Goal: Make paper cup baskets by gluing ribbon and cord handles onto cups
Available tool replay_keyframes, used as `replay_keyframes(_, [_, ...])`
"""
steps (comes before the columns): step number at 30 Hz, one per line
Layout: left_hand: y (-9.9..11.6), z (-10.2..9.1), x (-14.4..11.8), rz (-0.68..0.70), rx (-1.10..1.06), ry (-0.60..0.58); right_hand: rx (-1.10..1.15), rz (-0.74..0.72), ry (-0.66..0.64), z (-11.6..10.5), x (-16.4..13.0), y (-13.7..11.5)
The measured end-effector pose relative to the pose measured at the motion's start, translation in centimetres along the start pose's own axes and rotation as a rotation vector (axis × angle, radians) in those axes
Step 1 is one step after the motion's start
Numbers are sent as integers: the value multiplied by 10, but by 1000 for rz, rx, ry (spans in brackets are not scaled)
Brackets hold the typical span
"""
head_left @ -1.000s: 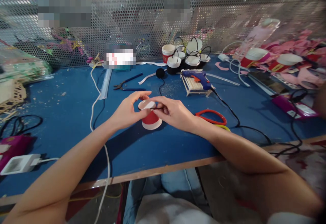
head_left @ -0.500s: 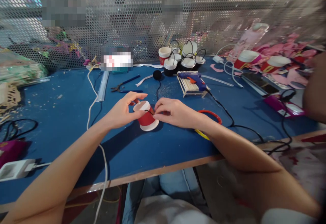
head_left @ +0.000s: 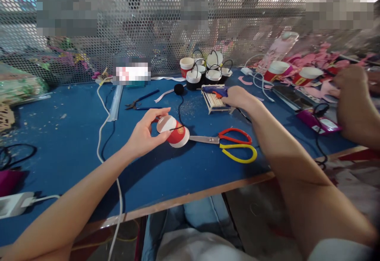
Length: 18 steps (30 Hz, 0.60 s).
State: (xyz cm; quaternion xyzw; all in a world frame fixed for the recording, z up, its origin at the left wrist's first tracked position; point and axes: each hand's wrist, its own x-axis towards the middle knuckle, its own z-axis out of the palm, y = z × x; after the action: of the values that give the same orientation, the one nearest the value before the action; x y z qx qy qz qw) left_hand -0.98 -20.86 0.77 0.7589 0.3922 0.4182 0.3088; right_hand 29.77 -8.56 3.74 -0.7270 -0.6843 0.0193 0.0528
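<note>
My left hand [head_left: 150,131] is closed round a small red and white paper cup [head_left: 177,136], which lies tilted with its base towards my palm. A black cord [head_left: 179,108] runs from the cup to a black ball of cord [head_left: 178,89]. Farther off, my right hand [head_left: 237,96] grips the handle of a blue glue gun [head_left: 215,90], which rests on a small rack of pale sticks [head_left: 216,101]. Scissors [head_left: 212,139] with one red and one yellow handle lie between my hands, their tip by the cup's rim.
Several cups with black cord handles [head_left: 213,75] stand by the mesh screen [head_left: 160,27]. Pliers [head_left: 139,101] and clear glue sticks [head_left: 115,102] lie left of centre. A white cable [head_left: 99,146] crosses the blue table [head_left: 151,174]. Another person's arm [head_left: 353,102] reaches in at right, near a phone [head_left: 292,96].
My right hand has left the cup and moved right and away to the glue gun, uncovering the scissors. The cup has tipped in my left hand. Another person's arm has come farther in.
</note>
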Motion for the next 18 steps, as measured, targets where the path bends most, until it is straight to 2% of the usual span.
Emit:
replay_keyframes(6, [-14,6,0,-6,-4,33,189,61,153,17,-1,1])
replay_keyframes(9, [-15,3,1,-18,37,12,261,88,227,16,-3,5])
replay_keyframes(12, [-15,-1,2,-36,80,-2,464,25,289,10,-12,3])
replay_keyframes(16, [-14,-4,4,-49,102,-1,858,-186,151,-2,-43,-15])
replay_keyframes(18, [-14,-5,4,-55,101,-4,923,-285,103,-7,-64,-27])
